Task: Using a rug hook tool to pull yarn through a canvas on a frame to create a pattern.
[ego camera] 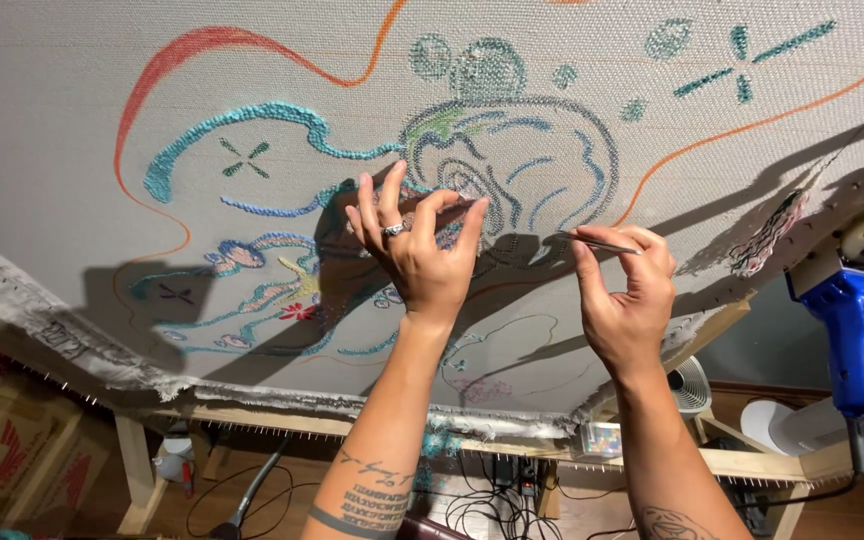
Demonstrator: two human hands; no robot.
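Observation:
A grey tufting cloth (82, 120) is stretched on a wooden frame (742, 462) and fills most of the view. It carries a yarn design in teal, blue and green loops (512, 150), with orange drawn lines. My left hand (417, 250), with a ring on one finger, has its fingers spread and its fingertips pressed on the cloth at the design's middle. My right hand (627, 290) pinches a thin metal tool (597, 242) whose tip points left toward the cloth, close to my left fingertips.
A blue tufting gun (852, 320) hangs at the right edge with a cord below it. Under the frame lie black cables (482, 505), a small white fan (690, 385) and cardboard boxes (12, 450) at the left. Tack strips line the frame's lower edge.

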